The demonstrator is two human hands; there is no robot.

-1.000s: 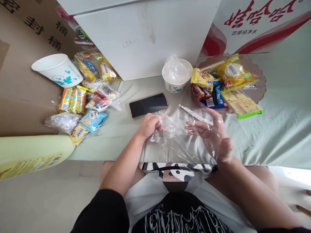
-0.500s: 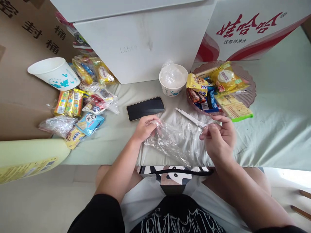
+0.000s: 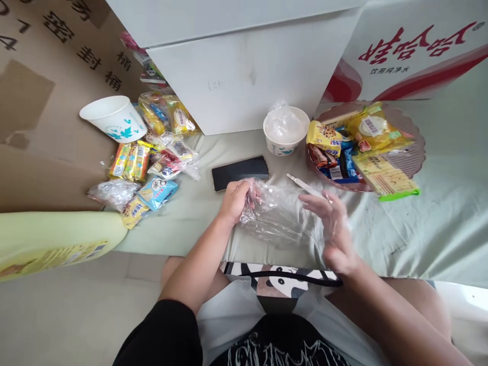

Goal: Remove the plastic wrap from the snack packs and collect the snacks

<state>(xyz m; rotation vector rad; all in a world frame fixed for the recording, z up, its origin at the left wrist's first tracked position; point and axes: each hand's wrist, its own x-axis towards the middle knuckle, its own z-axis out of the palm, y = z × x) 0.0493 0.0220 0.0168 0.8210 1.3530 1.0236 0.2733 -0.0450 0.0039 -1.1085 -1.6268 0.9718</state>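
Observation:
My left hand [image 3: 235, 200] is closed on one end of a crumpled clear plastic bag [image 3: 276, 213] that lies over the near edge of the pale green table [image 3: 419, 229]. My right hand [image 3: 331, 229] rests against the bag's other side with its fingers stretched out and apart. A black phone [image 3: 240, 172] lies just behind my left hand. A thin white utensil [image 3: 304, 186] lies just beyond my right fingers. A paper bowl [image 3: 285, 131] lined with clear plastic stands behind it.
A brown scalloped plate [image 3: 409, 157] at the right holds several snack packets. More packets [image 3: 150, 162] and a tipped paper cup [image 3: 113, 119] lie at the left by cardboard. A white box [image 3: 244, 66] and a red-printed carton [image 3: 415, 51] stand behind.
My right hand was pinching the bag half a second ago; its fingers have now spread out flat against it. My left hand keeps its grip. The camera view shifted slightly.

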